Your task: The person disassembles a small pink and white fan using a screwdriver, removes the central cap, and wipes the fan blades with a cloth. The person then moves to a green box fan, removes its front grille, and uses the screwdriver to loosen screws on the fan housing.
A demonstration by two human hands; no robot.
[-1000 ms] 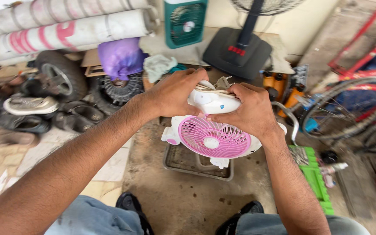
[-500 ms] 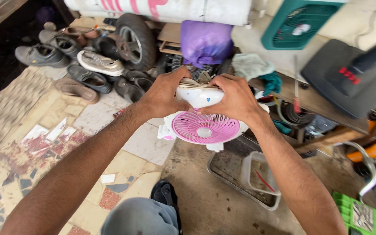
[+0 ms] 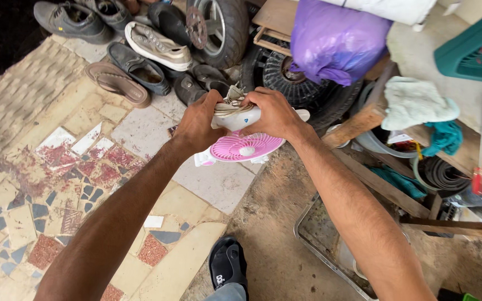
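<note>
Our fingers are curled tight around the white body of a small fan (image 3: pixel 241 139), held in the air above the floor in front of us. The left hand (image 3: pixel 196 124) grips its left end and the right hand (image 3: pixel 274 114) clamps over the top and right side, the fingertips of both meeting at a bundle of pale cord (image 3: pixel 232 100) coiled on the fan's upper edge. Below our knuckles the round pink grille faces up at us, with white feet showing at its left and lower rim. Under the fan lies a patchwork floor of broken tiles (image 3: pixel 57 184), giving way on the right to bare concrete. Beyond our hands a row of worn shoes and sandals (image 3: pixel 140 61) lies beside a black wheel (image 3: pixel 218 28), with a purple plastic bag (image 3: pixel 336 42) resting on tyres just behind the right hand. Further right we see a wooden plank, a pale rag (image 3: pixel 414 103), and a red-handled screwdriver (image 3: pixel 479 173). Near our right forearm sits a metal tray (image 3: pixel 319 239), and our black sandal (image 3: pixel 227 267) shows at the bottom.
</note>
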